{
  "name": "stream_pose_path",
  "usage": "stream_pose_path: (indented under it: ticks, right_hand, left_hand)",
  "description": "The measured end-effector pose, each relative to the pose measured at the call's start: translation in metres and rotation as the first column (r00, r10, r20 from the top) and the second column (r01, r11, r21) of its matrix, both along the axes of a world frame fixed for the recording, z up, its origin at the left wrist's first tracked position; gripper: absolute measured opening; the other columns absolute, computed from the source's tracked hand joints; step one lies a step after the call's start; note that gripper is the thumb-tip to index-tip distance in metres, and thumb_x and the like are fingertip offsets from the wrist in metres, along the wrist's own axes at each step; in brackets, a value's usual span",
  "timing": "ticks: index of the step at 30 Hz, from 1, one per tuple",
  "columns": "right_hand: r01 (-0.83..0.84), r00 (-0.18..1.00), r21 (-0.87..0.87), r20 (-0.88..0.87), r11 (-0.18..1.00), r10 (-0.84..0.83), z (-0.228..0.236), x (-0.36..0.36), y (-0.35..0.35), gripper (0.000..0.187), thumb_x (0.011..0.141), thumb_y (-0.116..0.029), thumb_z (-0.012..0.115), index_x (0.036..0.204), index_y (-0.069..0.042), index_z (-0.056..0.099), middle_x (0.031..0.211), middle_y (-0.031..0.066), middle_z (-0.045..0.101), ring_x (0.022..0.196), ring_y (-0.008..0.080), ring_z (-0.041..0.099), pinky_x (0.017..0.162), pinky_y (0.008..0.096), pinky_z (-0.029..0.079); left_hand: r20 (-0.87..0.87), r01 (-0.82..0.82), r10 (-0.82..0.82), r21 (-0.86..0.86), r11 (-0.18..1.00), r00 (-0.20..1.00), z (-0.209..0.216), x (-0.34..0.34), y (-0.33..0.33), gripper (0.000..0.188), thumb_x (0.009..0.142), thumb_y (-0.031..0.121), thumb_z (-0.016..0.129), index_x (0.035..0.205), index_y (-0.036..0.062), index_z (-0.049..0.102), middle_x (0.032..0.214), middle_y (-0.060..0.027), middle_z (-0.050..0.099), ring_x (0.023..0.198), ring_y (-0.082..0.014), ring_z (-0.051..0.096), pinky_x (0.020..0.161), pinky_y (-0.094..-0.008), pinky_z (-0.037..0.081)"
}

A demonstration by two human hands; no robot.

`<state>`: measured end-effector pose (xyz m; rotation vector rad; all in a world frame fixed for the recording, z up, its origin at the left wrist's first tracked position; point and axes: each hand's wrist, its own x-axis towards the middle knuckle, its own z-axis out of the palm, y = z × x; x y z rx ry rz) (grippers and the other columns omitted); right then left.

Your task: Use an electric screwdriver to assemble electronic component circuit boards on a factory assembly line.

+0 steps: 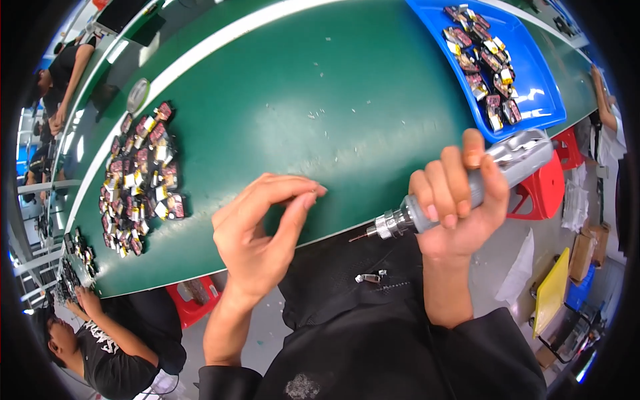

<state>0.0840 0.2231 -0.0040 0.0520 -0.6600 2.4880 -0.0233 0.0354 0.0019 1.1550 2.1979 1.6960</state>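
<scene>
My right hand [450, 200] is wrapped round a grey electric screwdriver [523, 157]. Its thin bit points left and slightly down, just off the table's near edge. My left hand [257, 230] is raised over that edge, thumb and forefinger pinched together. Whatever lies between those fingertips is too small to name. Beyond my hands, tiny light pieces [313, 116] are scattered on the green table [253, 143]. A pile of small electronic assemblies [140, 177], dark and reddish with yellow and white parts, sits to the left.
At the far right a blue tray [543, 93] holds several similar assemblies [493, 63]. A round clear dish [138, 95] stands beyond the left pile. Red stools [543, 190] flank the table. A co-worker [110, 333] sits at the lower left; other people are farther off.
</scene>
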Motion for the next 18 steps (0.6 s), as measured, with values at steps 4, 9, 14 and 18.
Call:
stream_pose_path:
  ticks: [4,9,14,18]
  right_hand:
    - [-0.036,0.996,0.096,-0.084,0.995,0.044,0.019,0.004,0.005,0.022,0.102,-0.026,0.039,0.100,-0.009,0.053,0.056,-0.0014,0.042,0.044,0.0113,0.041,0.051,0.0303,0.041]
    - [0.033,0.984,-0.130,-0.168,0.991,-0.055,0.038,0.001,-0.004,0.018,0.096,-0.021,0.052,0.093,-0.003,0.049,0.055,0.0010,0.044,0.042,0.0122,0.044,0.049,0.0284,0.042]
    - [0.090,0.980,-0.210,-0.158,0.974,-0.125,0.041,-0.002,-0.012,0.014,0.094,-0.018,0.054,0.093,-0.005,0.050,0.055,-0.0001,0.043,0.041,0.0114,0.043,0.050,0.0284,0.042]
    - [0.083,0.983,-0.195,-0.143,0.977,-0.112,0.039,-0.003,-0.013,0.014,0.094,-0.017,0.055,0.093,-0.005,0.049,0.055,-0.0007,0.043,0.041,0.0109,0.044,0.050,0.0283,0.042]
  left_hand:
    - [0.247,0.007,-0.045,0.154,0.988,0.968,-0.007,0.025,-0.004,0.009,0.085,-0.013,0.063,0.092,-0.0090,0.063,0.084,-0.0191,0.067,0.073,-0.0175,0.064,0.058,-0.0233,0.049]
    - [0.514,-0.070,-0.136,0.361,0.930,0.847,-0.011,0.043,-0.003,0.008,0.081,-0.014,0.067,0.087,-0.0091,0.065,0.079,-0.0177,0.069,0.069,-0.0189,0.064,0.064,-0.0277,0.052]
    - [0.548,-0.072,-0.173,0.396,0.915,0.818,-0.013,0.051,0.000,0.007,0.091,-0.005,0.060,0.088,-0.0096,0.064,0.078,-0.0177,0.068,0.067,-0.0181,0.062,0.058,-0.0266,0.050]
    - [0.554,-0.067,-0.228,0.461,0.885,0.801,-0.014,0.059,0.004,0.015,0.097,0.002,0.055,0.091,-0.0098,0.063,0.077,-0.0172,0.067,0.066,-0.0171,0.061,0.054,-0.0254,0.048]
